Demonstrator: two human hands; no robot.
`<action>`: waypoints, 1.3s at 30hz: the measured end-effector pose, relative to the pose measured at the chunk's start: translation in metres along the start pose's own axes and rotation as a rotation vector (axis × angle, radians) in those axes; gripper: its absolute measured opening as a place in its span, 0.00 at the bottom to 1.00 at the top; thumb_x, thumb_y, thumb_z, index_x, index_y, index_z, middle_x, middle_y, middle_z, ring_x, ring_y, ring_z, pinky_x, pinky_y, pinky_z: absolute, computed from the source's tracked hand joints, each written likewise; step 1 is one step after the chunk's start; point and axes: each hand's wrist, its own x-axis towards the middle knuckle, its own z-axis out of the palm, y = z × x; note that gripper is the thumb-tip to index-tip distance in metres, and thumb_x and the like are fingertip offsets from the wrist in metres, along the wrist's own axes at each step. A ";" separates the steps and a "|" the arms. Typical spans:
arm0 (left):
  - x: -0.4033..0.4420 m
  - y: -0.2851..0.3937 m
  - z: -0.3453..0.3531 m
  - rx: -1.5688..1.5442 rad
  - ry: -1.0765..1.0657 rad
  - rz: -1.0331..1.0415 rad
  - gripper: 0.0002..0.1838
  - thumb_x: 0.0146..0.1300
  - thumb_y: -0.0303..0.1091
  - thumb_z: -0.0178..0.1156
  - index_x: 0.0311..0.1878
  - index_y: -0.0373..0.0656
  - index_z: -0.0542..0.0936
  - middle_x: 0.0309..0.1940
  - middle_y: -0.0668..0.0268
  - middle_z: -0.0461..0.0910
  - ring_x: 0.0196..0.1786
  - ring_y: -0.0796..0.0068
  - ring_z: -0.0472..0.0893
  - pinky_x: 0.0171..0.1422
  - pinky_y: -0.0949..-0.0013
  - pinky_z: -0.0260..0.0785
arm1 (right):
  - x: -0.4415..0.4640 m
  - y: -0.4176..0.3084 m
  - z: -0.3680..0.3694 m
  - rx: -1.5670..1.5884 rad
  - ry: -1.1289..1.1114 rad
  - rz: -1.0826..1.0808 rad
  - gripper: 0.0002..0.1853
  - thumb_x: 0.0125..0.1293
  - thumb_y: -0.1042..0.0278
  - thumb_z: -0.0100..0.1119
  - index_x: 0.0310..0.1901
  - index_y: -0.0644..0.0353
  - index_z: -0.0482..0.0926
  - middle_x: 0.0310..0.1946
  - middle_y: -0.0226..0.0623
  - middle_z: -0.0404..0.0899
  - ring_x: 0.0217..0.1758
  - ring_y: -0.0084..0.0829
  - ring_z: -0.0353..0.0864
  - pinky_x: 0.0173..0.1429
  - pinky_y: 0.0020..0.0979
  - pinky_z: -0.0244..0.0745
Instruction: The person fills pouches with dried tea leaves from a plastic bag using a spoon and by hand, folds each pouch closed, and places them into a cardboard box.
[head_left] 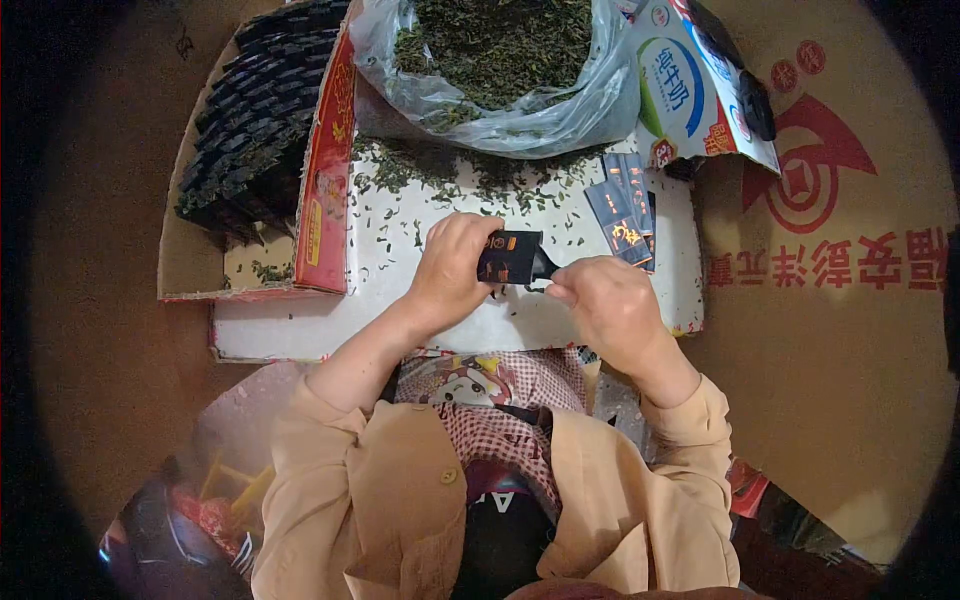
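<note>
My left hand (pixel 452 268) is wrapped round a small black tea packet (pixel 508 257) with orange print, held over the white board. The packet lies sideways, its dark mouth end to the right. At that end my right hand (pixel 612 312) has thumb and fingers pinched together on the packet's edge; the exact grip is partly hidden. To the right lie several flat black packets (pixel 618 212) with orange lettering, overlapping one another. Loose dried tea leaves (pixel 500 178) are scattered on the board beyond my hands.
A clear plastic bag (pixel 560 135) full of tea leaves stands at the back. Left of it, a red-sided cardboard box (pixel 325 190) holds rows of black packets (pixel 262 110). A cut milk carton (pixel 690 95) stands at back right. The white board (pixel 270 325) has a front edge near my lap.
</note>
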 end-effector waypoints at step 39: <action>0.002 -0.001 -0.019 -0.305 0.096 -0.309 0.26 0.42 0.29 0.76 0.44 0.40 0.72 0.39 0.62 0.74 0.44 0.66 0.75 0.51 0.68 0.69 | 0.072 0.054 -0.012 0.820 0.253 0.694 0.07 0.66 0.68 0.59 0.34 0.63 0.79 0.23 0.30 0.78 0.22 0.18 0.72 0.27 0.20 0.68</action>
